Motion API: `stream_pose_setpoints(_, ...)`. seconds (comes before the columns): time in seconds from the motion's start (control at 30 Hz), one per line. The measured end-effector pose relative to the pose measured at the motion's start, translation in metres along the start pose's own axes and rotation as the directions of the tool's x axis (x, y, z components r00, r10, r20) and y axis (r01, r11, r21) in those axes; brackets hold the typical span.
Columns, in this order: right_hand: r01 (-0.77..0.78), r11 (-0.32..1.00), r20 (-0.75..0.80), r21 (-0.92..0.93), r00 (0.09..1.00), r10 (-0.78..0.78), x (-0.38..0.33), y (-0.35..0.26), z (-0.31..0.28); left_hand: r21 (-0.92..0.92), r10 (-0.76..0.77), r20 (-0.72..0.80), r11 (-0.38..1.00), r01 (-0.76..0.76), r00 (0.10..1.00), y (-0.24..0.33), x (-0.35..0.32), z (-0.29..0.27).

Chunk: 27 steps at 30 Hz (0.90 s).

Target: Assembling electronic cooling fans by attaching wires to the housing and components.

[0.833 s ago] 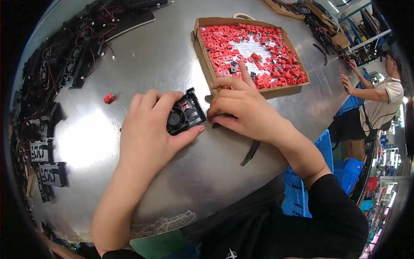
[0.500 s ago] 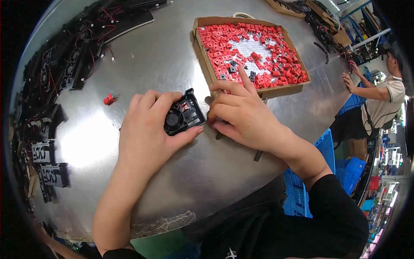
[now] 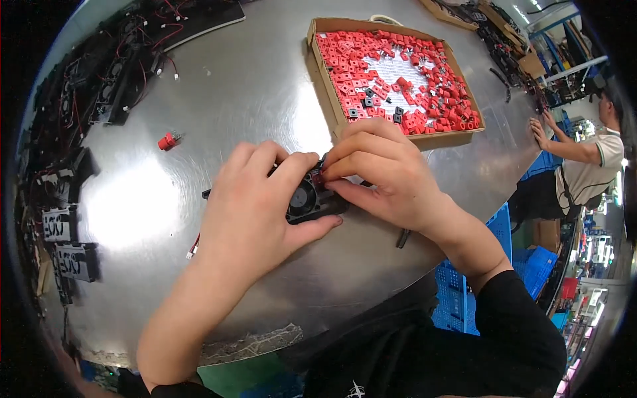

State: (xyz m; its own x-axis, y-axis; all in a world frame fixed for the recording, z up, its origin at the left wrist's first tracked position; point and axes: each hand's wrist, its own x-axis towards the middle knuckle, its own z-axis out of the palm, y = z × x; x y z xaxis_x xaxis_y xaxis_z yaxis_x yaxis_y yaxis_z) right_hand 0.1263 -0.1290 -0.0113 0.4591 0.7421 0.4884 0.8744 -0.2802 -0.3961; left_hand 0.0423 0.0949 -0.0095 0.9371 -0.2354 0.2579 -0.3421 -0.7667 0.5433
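Note:
My left hand (image 3: 255, 199) wraps round a black plastic housing (image 3: 330, 206), its thumb along the near edge and its fingers over the far side. A small black fan (image 3: 301, 198) sits inside the housing. My right hand (image 3: 388, 166) is closed, with thumb and fingertips pinched at a small red part (image 3: 317, 178) in the housing beside the fan. Those fingertips hide most of the red part. Under my left hand a thin red wire with a white plug (image 3: 192, 253) pokes out onto the metal table (image 3: 265, 292).
A shallow cardboard tray (image 3: 325, 86) of red parts and several black ones stands beyond my right hand. One red part (image 3: 167, 140) lies apart at the left. Black wired assemblies (image 3: 119, 73) line the left side. A short black piece (image 3: 403, 238) lies near my right wrist. A co-worker (image 3: 587, 152) stands at the right.
The housing and my left hand have moved right. My right hand's fingers have come onto the red part inside the housing, and its index finger is no longer stretched toward the tray.

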Motion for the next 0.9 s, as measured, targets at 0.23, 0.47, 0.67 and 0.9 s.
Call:
stream_pose_setpoints(0.23, -0.008, 0.999, -0.008, -0.031, 1.0, 0.008, 0.002, -0.009, 0.004, 0.019, 0.032, -0.019, 0.999, -0.031, 0.999, 0.0, 0.001, 0.002)
stream_pose_setpoints(0.47, -0.058, 0.996, 0.046, -0.071, 0.997, 0.061, -0.001, -0.016, -0.001, 0.045, 0.049, -0.025, 0.998, -0.048, 0.998, 0.001, 0.0, 0.003)
stream_pose_setpoints(0.67, 0.008, 0.997, 0.02, -0.073, 1.0, -0.007, -0.002, -0.012, 0.0, 0.024, 0.05, -0.036, 0.999, -0.049, 0.998, 0.0, 0.0, 0.003)
stream_pose_setpoints(0.9, -0.115, 0.993, 0.043, -0.015, 0.992, 0.116, -0.002, -0.017, 0.001, 0.001, 0.018, 0.015, 1.0, -0.018, 1.0, -0.002, 0.0, 0.003)
